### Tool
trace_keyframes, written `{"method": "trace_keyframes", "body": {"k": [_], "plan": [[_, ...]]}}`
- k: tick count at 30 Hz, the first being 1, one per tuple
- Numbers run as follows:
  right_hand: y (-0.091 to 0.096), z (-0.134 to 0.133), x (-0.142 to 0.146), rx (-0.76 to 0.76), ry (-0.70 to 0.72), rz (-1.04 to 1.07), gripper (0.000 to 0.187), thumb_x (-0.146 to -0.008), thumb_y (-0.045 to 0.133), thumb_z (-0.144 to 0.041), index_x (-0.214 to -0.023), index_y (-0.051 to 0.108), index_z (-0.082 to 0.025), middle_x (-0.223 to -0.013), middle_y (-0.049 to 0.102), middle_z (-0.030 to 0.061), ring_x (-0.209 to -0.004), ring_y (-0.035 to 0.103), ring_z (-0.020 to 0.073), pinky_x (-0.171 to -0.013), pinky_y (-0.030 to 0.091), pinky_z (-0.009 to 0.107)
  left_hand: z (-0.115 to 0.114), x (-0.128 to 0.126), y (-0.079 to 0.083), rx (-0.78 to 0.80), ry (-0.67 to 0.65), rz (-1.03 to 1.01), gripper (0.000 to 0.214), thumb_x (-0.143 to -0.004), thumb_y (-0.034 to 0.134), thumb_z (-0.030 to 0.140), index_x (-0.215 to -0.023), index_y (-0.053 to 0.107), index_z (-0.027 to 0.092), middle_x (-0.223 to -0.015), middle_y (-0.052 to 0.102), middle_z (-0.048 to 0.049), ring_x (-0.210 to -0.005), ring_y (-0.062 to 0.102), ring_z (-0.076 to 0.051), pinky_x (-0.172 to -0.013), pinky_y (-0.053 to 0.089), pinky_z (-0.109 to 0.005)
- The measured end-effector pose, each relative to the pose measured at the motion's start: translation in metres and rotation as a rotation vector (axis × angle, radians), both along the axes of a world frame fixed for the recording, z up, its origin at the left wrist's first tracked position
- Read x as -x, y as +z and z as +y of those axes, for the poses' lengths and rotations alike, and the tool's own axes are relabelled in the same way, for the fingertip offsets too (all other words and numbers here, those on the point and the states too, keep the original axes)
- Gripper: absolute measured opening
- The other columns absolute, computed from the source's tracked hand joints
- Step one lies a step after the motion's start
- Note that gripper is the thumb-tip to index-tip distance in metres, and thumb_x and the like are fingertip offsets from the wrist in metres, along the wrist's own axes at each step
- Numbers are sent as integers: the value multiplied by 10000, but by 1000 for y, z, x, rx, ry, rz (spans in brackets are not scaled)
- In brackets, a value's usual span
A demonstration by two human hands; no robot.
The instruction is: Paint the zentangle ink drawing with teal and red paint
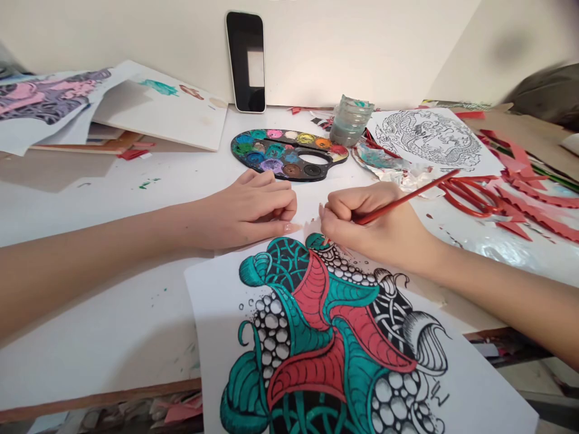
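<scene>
From the head view, the right hand [375, 226] bends at the wrist, its grip clamped on one red paintbrush [407, 198], the tip hidden behind the fingers, just above a teal-and-red ink drawing [316, 337] cut off by the frame's lower edge. The left hand [253, 211] lies palm-down on the white bench [113, 313], its grip curled together on nothing, near one paint palette [289, 154] and one glass jar [350, 120].
</scene>
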State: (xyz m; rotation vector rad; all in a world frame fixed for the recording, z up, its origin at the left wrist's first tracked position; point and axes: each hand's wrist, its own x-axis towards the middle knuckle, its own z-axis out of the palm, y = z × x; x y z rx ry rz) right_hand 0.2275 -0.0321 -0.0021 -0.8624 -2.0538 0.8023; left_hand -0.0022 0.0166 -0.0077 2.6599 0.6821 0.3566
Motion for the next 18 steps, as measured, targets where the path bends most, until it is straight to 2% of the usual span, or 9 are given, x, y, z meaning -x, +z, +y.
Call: {"method": "trace_keyframes", "body": {"k": [10,18], "plan": [[-1,0,-1,-38,-31,-49,453,-800,589,-62,-566,224,-198,-537,241,-58,-513,187,61,-438,140,257,0,0,0,-13,6,7,343,-1023,457,499,-843,540,219,-832,588,-24,-841,407,-220,-790,260,-374],[0,-1,-1,-52,-5,-38,453,-787,585,-32,-566,226,-198,-539,247,-65,-514,188,61,-436,153,256,-2,-2,5,9,10,33,331,-1024,445,475,-828,512,216,-832,572,-21,-837,392,-218,-791,246,-372]]}}
